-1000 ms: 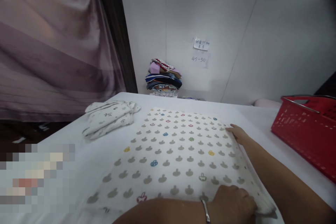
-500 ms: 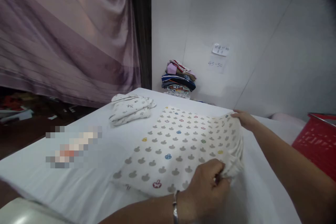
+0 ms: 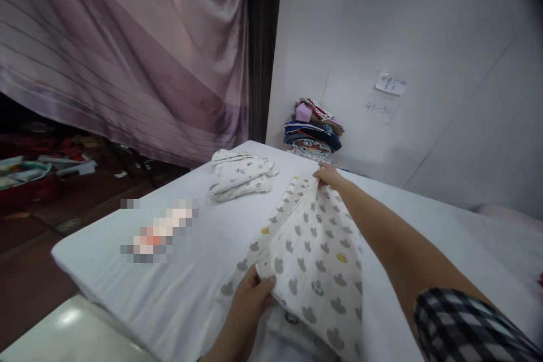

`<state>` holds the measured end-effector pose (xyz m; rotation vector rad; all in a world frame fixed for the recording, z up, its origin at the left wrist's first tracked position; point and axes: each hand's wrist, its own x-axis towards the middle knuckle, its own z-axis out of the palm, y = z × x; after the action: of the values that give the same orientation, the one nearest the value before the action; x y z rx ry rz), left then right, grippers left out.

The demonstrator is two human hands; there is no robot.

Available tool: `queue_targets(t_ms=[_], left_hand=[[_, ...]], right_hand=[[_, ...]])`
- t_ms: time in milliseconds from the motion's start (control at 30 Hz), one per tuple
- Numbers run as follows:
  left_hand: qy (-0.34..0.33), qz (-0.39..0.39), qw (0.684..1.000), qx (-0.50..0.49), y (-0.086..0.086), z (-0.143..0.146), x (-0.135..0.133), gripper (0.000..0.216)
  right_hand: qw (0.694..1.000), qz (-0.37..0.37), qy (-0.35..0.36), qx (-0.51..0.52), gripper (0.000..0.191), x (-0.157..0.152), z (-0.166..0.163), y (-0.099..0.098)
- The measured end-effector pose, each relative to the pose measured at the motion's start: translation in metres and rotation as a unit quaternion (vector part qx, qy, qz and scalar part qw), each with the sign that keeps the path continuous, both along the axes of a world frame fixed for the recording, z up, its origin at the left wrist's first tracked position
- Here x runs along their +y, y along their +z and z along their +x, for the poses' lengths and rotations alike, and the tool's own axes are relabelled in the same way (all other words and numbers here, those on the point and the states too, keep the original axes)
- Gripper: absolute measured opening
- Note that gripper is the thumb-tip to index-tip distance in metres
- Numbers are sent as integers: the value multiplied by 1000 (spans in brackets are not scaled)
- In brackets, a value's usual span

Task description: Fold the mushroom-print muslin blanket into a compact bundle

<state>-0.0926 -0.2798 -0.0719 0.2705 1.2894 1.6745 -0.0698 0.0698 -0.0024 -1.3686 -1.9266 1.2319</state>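
Note:
A white cloth [image 3: 314,260] printed with grey mushroom-like shapes and a few coloured ones lies on the white-covered table [image 3: 186,288], its right part lifted and folded over to the left. My left hand [image 3: 250,300] pinches the near corner of the raised layer between thumb and fingers. At the far edge my right hand [image 3: 328,175] grips the same layer, closed on it. Part of the lower layer shows along the left side; the rest is covered. A folded white cloth with small prints [image 3: 241,175] lies beyond, to the left.
A stack of folded fabrics [image 3: 314,130] stands at the table's far side against the wall. Paper notes [image 3: 390,83] hang above it. A pixelated patch [image 3: 159,232] covers something on the table's left. A pinkish curtain [image 3: 169,68] hangs behind.
Both hands have moved left, carrying the right edge of the printed cloth over its left part. The view has turned left, and the red basket has nearly left the picture.

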Motion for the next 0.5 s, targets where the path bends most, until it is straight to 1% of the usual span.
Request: queue_targets(t_ms=[100,167,233,367,500], left_hand=[[1,2,997,-80,-12,-10,-7,52],[2,-2,994,-106,-16,-14,-10,58],[9,-5,994,-111,-19,-18,-11,63],[32,-9,995,-96,-27,-26,-12,70],[-2,-25,990,-139,-28,-34,-16,73]], right_hand=[[998,1,21,-52,72,-15,-34,-34],[996,11,30,-80,70,-19,-45,-49],[994,25,36,-97,69,-17,-53,-57],[991,48,52,-116,71,-6,-70,-61],[985,51,85,-144,72,-9,-84,-70]])
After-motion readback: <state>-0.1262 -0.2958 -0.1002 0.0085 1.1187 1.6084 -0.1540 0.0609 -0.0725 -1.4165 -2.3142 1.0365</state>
